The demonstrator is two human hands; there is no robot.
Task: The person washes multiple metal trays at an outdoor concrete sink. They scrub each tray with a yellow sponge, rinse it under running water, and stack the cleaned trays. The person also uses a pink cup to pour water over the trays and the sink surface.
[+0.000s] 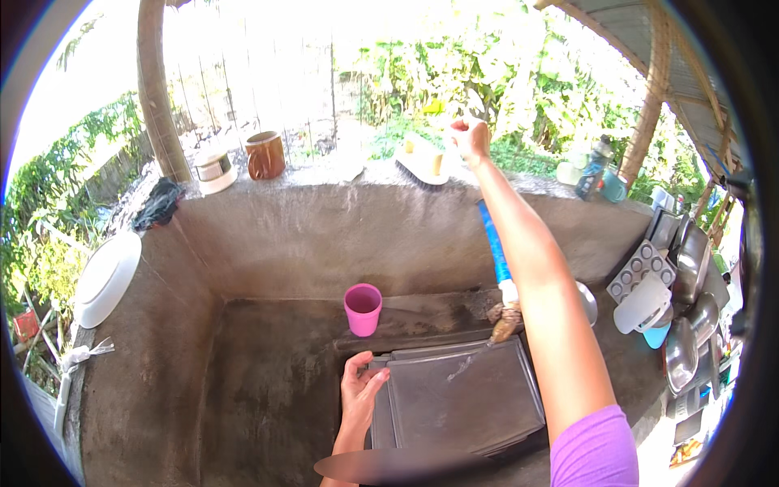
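Flat metal baking trays (462, 395) lie stacked in a concrete basin. My left hand (360, 386) is at the stack's left edge, fingers parted; whether it touches the trays is unclear. My right hand (471, 141) is raised near the ledge, right of a scrub brush (421, 163), its fingers curled; whether something is between them cannot be made out. A blue hose or pipe (494, 240) with a wrapped end (505, 319) comes down behind my right forearm, and water runs from it onto the top tray. A pink plastic cup (363, 310) stands just behind the stack.
The concrete ledge (316, 189) holds a brown mug (265, 155), a white container (214, 172) and, at right, bottles (593, 170). A white basin (109, 280) leans at left. Metal pans (681, 353), a muffin tin (642, 271) and a white pitcher (642, 304) crowd the right side.
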